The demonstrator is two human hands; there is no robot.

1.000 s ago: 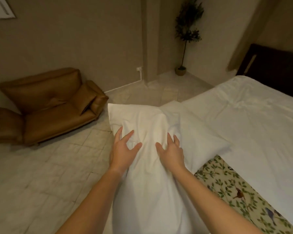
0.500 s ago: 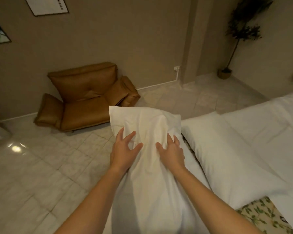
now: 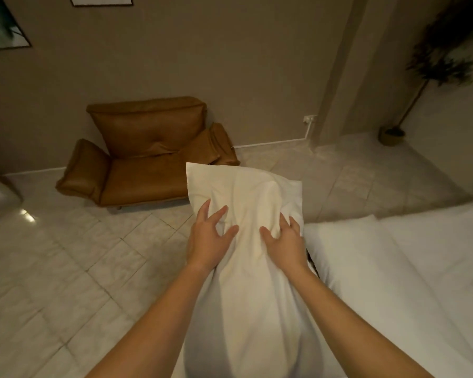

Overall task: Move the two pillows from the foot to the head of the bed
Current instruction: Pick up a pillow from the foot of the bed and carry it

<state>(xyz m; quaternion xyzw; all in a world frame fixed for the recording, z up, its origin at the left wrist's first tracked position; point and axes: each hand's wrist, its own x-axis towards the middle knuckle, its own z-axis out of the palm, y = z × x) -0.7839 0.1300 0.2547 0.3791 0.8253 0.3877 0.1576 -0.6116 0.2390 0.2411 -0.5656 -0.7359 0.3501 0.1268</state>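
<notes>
A white pillow (image 3: 246, 285) hangs lengthwise in front of me, lifted off the bed, its far end pointing at the armchair. My left hand (image 3: 208, 238) grips its left side and my right hand (image 3: 284, 241) grips its right side, fingers dug into the fabric. A second white pillow (image 3: 366, 257) lies flat on the bed (image 3: 448, 263) just right of the held one, at the near left edge of the white sheet.
A tan leather armchair (image 3: 148, 159) stands against the wall ahead on the pale tiled floor (image 3: 79, 268). A potted plant (image 3: 393, 132) sits in the far right corner beside a wall column (image 3: 336, 77). Framed pictures hang at the upper left.
The view has swung left: the armchair moved toward the centre and the bed slid to the right edge. Both hands keep the same grip on the pillow, which is carried away from the second pillow.
</notes>
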